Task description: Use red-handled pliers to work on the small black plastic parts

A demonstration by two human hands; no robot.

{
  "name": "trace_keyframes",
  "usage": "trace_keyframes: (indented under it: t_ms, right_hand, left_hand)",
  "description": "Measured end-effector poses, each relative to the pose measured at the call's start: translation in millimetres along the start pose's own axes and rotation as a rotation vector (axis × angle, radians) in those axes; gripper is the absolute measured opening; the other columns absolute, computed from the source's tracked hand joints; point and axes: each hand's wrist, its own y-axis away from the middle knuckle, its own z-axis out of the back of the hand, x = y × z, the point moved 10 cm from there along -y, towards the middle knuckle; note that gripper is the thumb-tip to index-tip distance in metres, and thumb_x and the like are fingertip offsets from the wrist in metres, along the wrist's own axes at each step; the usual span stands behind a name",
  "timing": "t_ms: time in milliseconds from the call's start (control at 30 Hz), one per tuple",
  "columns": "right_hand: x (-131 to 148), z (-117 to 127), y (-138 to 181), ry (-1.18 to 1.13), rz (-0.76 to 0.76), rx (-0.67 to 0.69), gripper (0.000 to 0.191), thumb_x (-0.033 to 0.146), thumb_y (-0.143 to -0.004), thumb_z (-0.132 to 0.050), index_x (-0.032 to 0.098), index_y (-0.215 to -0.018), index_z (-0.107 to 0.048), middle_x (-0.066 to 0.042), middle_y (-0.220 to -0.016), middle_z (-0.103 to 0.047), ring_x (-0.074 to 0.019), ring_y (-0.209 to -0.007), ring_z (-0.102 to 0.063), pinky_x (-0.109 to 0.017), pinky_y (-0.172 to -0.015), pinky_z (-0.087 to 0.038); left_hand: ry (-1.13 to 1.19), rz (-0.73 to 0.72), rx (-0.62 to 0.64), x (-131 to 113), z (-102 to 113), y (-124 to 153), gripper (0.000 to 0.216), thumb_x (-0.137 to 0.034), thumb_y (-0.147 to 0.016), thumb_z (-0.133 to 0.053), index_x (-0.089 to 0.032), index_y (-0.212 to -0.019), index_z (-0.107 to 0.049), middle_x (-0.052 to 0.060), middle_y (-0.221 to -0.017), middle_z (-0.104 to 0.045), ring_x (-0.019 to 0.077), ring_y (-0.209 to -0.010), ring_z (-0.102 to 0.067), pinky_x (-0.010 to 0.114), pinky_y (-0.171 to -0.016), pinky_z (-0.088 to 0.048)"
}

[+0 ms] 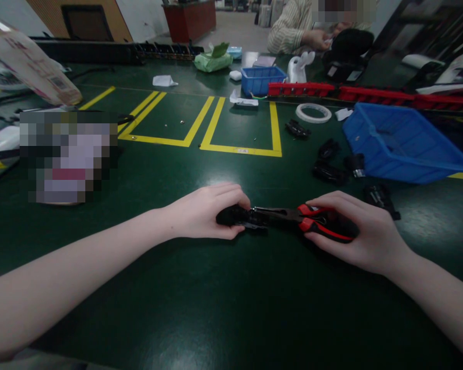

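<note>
Just above the middle of the green table, my left hand (212, 210) is closed around a small black part (231, 216) with some shiny metal on it. What exactly this part is, I cannot make out. My right hand (362, 231) grips long-nose pliers (306, 217) by their red and black handles. The dark jaws point left and meet the black part beside my left fingertips. Whether the jaws are clamped on it is too small to tell.
To the right, several black parts (330, 172) lie near a big blue bin (405, 144). Farther back are a tape roll (313, 113), a small blue bin (262, 79), red racks (370, 96) and a green packet (214, 59). A co-worker's striped sleeve (289, 28) shows across the table.
</note>
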Motion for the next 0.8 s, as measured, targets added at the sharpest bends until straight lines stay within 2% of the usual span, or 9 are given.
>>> trace_keyframes:
  t_ms: [367,800]
  right_hand:
    - [4,-3,3,0.04,0.007,-0.003,0.036,0.036,-0.085,-0.067,0.025,-0.118,-0.058,-0.008,-0.108,-0.067,-0.0244,-0.095,-0.067,-0.039,-0.076,-0.058]
    - [25,4,0,0.201,0.155,-0.041,0.035,0.034,-0.086,-0.065,0.021,-0.117,-0.056,-0.012,-0.103,-0.068,-0.0263,-0.089,-0.069,-0.039,-0.072,-0.059]
  left_hand:
    - [-0.055,-0.069,-0.01,-3,-3,2,0.019,-0.024,-0.09,-0.059,-0.016,-0.106,-0.057,0.006,-0.098,-0.065,0.0178,-0.089,-0.06,0.027,-0.075,-0.047]
    - [-0.065,-0.084,-0.035,-4,-1,2,0.02,-0.023,-0.089,-0.063,-0.014,-0.106,-0.057,0.005,-0.098,-0.064,0.0174,-0.09,-0.06,0.026,-0.075,-0.049]
